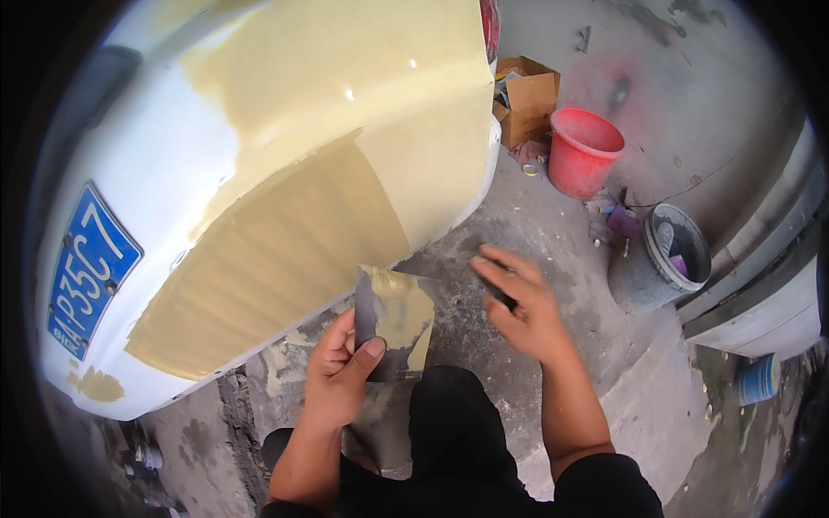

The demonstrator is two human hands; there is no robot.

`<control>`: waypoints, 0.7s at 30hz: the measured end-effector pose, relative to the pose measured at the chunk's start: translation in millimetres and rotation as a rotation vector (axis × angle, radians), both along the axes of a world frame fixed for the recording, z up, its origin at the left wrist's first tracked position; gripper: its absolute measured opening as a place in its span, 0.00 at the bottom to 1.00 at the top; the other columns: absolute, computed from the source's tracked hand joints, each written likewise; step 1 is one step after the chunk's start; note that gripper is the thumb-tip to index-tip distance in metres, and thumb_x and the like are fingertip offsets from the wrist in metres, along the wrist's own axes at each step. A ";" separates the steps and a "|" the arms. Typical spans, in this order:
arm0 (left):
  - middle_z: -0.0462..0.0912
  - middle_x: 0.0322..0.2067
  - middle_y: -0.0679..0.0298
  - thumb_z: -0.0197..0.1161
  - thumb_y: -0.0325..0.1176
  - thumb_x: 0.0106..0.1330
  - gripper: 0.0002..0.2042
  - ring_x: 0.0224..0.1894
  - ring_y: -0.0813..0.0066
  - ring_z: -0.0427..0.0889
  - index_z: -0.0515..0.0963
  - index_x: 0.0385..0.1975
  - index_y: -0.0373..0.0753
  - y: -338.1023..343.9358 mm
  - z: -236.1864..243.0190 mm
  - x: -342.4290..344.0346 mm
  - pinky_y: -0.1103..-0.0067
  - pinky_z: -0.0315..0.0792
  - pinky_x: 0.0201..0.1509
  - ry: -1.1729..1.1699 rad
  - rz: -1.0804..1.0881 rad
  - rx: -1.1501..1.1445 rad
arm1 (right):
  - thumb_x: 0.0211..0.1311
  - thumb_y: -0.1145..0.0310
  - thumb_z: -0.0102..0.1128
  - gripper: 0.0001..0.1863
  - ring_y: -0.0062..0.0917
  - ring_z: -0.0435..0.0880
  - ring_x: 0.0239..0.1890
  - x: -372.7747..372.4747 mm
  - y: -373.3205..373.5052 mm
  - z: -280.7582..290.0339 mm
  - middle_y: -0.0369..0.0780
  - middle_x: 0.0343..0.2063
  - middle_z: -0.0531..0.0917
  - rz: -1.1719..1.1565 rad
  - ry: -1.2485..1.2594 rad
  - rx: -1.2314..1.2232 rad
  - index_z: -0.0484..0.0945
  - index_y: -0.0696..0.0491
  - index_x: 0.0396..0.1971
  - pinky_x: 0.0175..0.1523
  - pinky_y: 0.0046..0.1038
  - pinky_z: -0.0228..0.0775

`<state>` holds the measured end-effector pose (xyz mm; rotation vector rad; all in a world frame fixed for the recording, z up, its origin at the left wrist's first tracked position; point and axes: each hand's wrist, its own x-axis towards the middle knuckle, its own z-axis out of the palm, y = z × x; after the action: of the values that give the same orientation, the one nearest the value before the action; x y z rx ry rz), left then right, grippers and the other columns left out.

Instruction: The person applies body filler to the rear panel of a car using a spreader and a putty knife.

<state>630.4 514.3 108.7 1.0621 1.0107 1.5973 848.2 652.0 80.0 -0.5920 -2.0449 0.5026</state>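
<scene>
My left hand (341, 367) grips a flat board (395, 328) with beige putty smeared over it and a lump near its top edge. My right hand (522, 302) is closed round a dark, thin scraper (499, 281), blurred and partly hidden by the fingers, just right of the board. In front of both hands is a white car bumper and body panel (129, 173) covered in pale yellow filler, with a darker beige, streaky patch (259, 250) across the bumper. A blue license plate (91, 272) is on its left side.
At the back right stand a cardboard box (531, 108), a red bucket (585, 173) and a dirty grey bucket (639, 285) among small litter. Grey curved panels (751, 311) lean along the right, with a blue can (756, 388) beside them. My knee (453, 423) is below on the stained concrete floor (622, 397).
</scene>
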 end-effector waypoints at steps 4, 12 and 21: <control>0.81 0.48 0.61 0.53 0.19 0.68 0.22 0.51 0.79 0.77 0.63 0.63 0.31 4.5 -5.2 2.4 0.80 0.69 0.56 -0.004 0.033 -0.065 | 0.42 0.75 0.61 0.27 0.45 0.71 0.57 -7.6 -32.8 22.3 0.41 0.56 0.74 -0.156 -0.026 0.205 0.81 0.45 0.49 0.59 0.42 0.64; 0.83 0.45 0.63 0.52 0.19 0.69 0.22 0.46 0.81 0.78 0.63 0.64 0.33 17.5 -12.4 0.1 0.85 0.68 0.52 0.211 0.138 -0.006 | 0.41 0.73 0.63 0.28 0.46 0.68 0.59 -31.4 -39.7 7.4 0.38 0.59 0.72 -0.095 -0.236 0.243 0.80 0.43 0.50 0.57 0.46 0.61; 0.79 0.50 0.61 0.54 0.19 0.68 0.20 0.51 0.78 0.76 0.67 0.61 0.30 22.6 -56.0 -60.5 0.82 0.66 0.57 0.266 0.125 0.129 | 0.46 0.74 0.55 0.32 0.47 0.67 0.56 -69.2 22.5 61.5 0.41 0.60 0.70 -0.481 -0.138 0.250 0.73 0.47 0.57 0.56 0.46 0.60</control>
<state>569.9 536.9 52.7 1.3491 1.1813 1.6700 779.0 674.5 141.5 -0.9474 -1.9605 -0.0770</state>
